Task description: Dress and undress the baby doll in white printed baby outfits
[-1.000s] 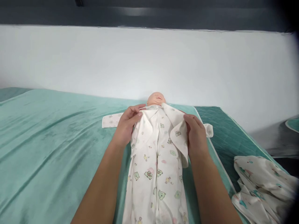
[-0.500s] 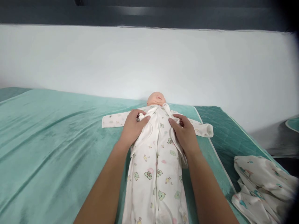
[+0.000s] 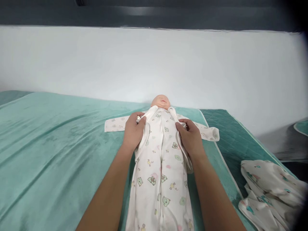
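Observation:
A baby doll lies on its back, head towards the wall, in white printed clothes. Its sleeves stretch out to both sides. The front of the outer white garment is spread apart over the chest, with the printed layer showing between its edges. My left hand is closed on the left front edge of the garment, thumb and fingers pinching the cloth. On the other side, my right hand pinches the right front edge near the chest.
A green cover lies under the doll, with a darker quilted piece at the right. White printed cloth is bunched at the lower right. Behind stands a white wall.
My left hand has moved slightly left with the garment's edge, opening the front wider and uncovering more of the printed layer. The right hand has barely shifted.

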Demonstrator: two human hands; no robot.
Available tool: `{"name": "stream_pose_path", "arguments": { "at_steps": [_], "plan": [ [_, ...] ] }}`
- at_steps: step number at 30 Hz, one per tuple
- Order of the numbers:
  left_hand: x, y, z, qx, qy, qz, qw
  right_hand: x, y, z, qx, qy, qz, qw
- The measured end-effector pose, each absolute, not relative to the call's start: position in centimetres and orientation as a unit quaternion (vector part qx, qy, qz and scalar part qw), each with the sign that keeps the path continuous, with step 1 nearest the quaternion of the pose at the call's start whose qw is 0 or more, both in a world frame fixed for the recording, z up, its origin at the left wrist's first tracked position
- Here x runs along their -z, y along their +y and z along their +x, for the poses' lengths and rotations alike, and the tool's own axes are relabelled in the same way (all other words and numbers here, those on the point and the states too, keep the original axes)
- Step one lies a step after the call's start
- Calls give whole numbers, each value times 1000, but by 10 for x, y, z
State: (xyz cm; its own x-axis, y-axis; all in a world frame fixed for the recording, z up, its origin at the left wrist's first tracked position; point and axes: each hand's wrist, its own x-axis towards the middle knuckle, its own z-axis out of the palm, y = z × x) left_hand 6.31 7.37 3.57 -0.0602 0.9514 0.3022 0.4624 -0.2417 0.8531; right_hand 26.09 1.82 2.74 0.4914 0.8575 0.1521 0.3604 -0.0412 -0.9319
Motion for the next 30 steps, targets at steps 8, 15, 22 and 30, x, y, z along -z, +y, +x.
{"name": "stream_pose_path", "arguments": {
  "at_steps": [8,15,22,30],
  "plan": [
    [-22,97,29,-544,635,513,194,-5,27,310,-173,-314,-717,598],
    [-13,101,31,-498,630,596,16,5,33,303,-35,-477,-722,500],
    [-10,107,42,-340,537,772,17,12,55,295,24,-602,-675,425],
    [-9,116,31,-304,567,766,4,9,78,310,43,-663,-665,341]
  ]
}}
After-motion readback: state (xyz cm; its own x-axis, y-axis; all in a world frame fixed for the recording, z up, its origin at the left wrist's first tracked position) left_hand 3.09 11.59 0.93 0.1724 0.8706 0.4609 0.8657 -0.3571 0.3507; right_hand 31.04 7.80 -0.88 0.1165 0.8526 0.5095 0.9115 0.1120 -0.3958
